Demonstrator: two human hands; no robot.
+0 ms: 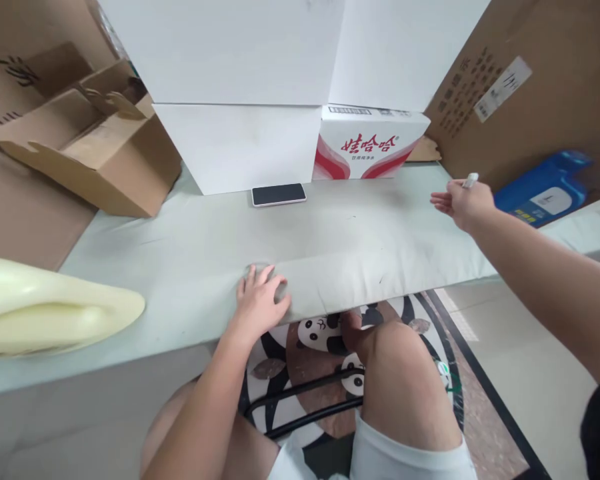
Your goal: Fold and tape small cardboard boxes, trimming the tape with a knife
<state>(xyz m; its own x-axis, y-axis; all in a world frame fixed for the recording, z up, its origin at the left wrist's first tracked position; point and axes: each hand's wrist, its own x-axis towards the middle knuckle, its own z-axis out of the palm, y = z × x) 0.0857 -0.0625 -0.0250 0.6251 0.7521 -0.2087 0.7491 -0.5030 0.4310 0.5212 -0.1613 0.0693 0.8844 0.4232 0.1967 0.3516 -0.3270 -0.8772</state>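
My left hand (261,298) rests near the front edge of the pale cloth-covered surface, fingers apart and lightly curled, with nothing in it. To the right, my right hand (467,202) is raised above the surface and closed around a small white stick-like object (471,179). Only that object's end sticks out above the fingers; its kind is hidden. Just beyond my right wrist lies a tilted blue bottle (550,189) with a white label. A phone (279,195) with a dark screen lies flat at the back, apart from both hands.
White boxes (240,143) are stacked at the back, beside a red-and-white carton (373,145). Open cardboard boxes (125,160) stand at the left, and a large brown carton (525,80) at the right. A pale yellow plastic object (65,300) lies on the left.
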